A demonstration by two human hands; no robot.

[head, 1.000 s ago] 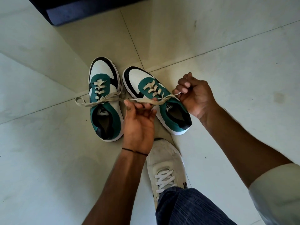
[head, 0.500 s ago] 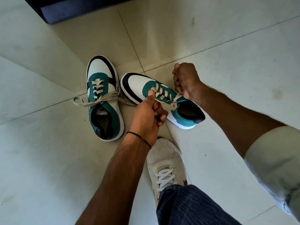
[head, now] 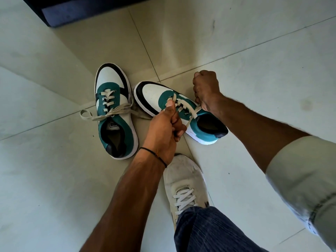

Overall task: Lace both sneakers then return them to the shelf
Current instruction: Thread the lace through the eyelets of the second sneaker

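Note:
Two white, teal and black sneakers lie on the tiled floor. The left sneaker [head: 113,113] stands flat, laced, with its cream lace ends loose and spread to both sides. The right sneaker [head: 174,110] is turned toe-left, its heel tipped toward the right. My left hand [head: 164,131] is fisted on one cream lace end [head: 173,101] over the tongue. My right hand [head: 206,90] is fisted on the other lace end [head: 195,110] at the sneaker's far side. Both ends look taut.
My own foot in a white shoe [head: 183,184] and a blue trouser leg [head: 209,231] are just below the hands. A dark blue piece of furniture [head: 87,10] stands at the top left. Pale floor tiles [head: 254,42] surround everything.
My left hand went from an open pinch to a fist at the tongue. My right hand moved up beyond the right sneaker, which turned toe-left. The left sneaker stayed put.

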